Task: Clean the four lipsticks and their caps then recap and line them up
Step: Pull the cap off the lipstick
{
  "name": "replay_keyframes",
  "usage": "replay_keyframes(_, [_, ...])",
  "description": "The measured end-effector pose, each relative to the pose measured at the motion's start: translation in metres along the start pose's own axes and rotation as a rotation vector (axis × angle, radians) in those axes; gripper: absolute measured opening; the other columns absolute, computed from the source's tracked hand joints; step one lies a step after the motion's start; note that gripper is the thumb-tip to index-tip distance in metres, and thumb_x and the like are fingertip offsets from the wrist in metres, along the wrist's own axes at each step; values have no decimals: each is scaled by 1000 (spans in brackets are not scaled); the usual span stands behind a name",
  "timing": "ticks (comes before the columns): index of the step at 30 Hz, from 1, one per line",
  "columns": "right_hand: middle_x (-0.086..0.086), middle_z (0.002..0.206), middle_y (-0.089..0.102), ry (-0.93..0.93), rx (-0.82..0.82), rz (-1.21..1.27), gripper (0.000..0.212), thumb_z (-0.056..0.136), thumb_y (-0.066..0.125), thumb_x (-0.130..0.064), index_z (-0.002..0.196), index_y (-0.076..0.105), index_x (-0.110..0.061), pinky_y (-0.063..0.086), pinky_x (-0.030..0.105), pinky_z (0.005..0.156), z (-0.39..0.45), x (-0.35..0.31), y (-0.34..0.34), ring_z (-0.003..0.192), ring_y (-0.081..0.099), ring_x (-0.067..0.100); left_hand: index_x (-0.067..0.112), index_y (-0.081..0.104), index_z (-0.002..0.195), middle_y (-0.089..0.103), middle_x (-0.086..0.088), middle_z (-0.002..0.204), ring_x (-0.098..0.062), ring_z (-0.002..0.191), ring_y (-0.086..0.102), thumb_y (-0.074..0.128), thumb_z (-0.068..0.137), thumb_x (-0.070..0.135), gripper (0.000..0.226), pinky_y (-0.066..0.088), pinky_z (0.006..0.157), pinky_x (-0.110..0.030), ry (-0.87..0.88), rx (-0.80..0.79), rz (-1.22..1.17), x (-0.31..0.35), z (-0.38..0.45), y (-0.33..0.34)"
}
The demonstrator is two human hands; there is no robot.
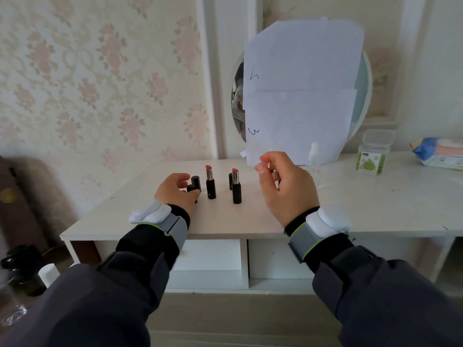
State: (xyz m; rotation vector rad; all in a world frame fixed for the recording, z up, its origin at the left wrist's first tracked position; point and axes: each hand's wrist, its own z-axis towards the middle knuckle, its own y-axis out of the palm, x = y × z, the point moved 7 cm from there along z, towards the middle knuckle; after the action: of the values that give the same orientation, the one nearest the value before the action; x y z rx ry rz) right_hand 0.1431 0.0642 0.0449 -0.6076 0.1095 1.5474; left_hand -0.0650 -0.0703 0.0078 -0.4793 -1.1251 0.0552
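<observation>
Two uncapped black lipsticks stand upright on the white dresser top [375, 209], one [211, 184] left of the other [236, 187], both showing red tips. A black cap [230, 181] stands just behind the right one. Further left, another black cap [197, 182] stands next to a black lipstick tube [191, 189]. My left hand [175, 194] curls its thumb and fingers round this tube. My right hand [283, 189] hovers to the right of the lipsticks with fingers loosely curled and nothing visibly held. A dark sliver shows between its fingers; what it is I cannot tell.
A round mirror [236, 96] covered by white paper sheets [300, 91] leans at the back. A small clear spray bottle [314, 156], a clear lidded box with a green label [373, 154] and a pack of wipes [438, 154] sit to the right. Open shelves lie under the top.
</observation>
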Motion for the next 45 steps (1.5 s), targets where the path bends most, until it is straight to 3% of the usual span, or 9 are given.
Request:
replay_keyframes(4, [-10,84,70,13,36,27,25,100,41,-33,104,63,-22,53,40,67,1,5,-5,69,64,15,18,57,123,57,-1,122,-15,95,53,67,87,24,38,37,79,-27,-22,126,-31,0,-3,-12])
replay_keyframes(8, [-7,76,56,-79,104,-75,38,99,42,-42,87,67,-17,46,34,60,1,-2,-11,68,53,14,18,63,108,64,2,104,-14,87,55,59,90,24,20,37,76,-25,-7,231,-127,7,-14,-22])
replay_keyframes(14, [-5,69,50,-43,56,-119,39,99,32,-47,78,47,-17,38,32,55,4,0,-7,63,48,21,18,68,80,56,7,59,-12,53,48,58,90,27,16,39,58,-27,41,44,-272,15,-18,-11])
replay_keyframes(21, [-6,65,46,181,-85,-136,21,102,40,-37,93,42,-18,38,37,61,7,20,6,69,51,30,10,66,71,43,-6,53,-14,40,29,57,95,23,29,22,41,-18,31,-248,-393,26,-26,5])
replay_keyframes(27, [3,88,59,386,-187,-237,36,92,56,-35,123,44,-21,43,34,70,8,39,15,85,60,29,5,66,76,40,-6,50,-8,31,26,57,96,23,28,19,34,-13,27,-401,-353,31,-31,16])
replay_keyframes(33, [10,106,65,453,-238,-162,50,90,61,-27,136,43,-19,48,36,85,11,46,20,99,61,30,7,60,63,36,-1,42,-10,32,23,56,95,20,35,16,37,-13,14,-467,-342,30,-31,19])
replay_keyframes(37, [4,96,60,441,-265,-142,52,90,61,-26,138,42,-25,50,38,87,10,45,22,96,62,30,7,56,55,32,-3,39,-12,32,18,53,94,19,41,13,40,-12,-44,-473,-437,25,-26,19])
replay_keyframes(41, [10,114,64,432,-272,-159,59,89,62,-28,143,38,-24,48,39,93,14,42,27,105,60,31,6,55,58,32,-4,39,-13,32,18,51,93,18,38,13,41,-12,-57,-480,-467,21,-23,20])
replay_keyframes(45, [9,122,61,430,-307,-200,65,91,61,-28,148,31,-20,46,37,95,21,38,33,114,56,31,11,55,51,28,-4,38,-13,35,14,48,96,35,51,12,42,-14,-109,-446,-598,17,-19,15])
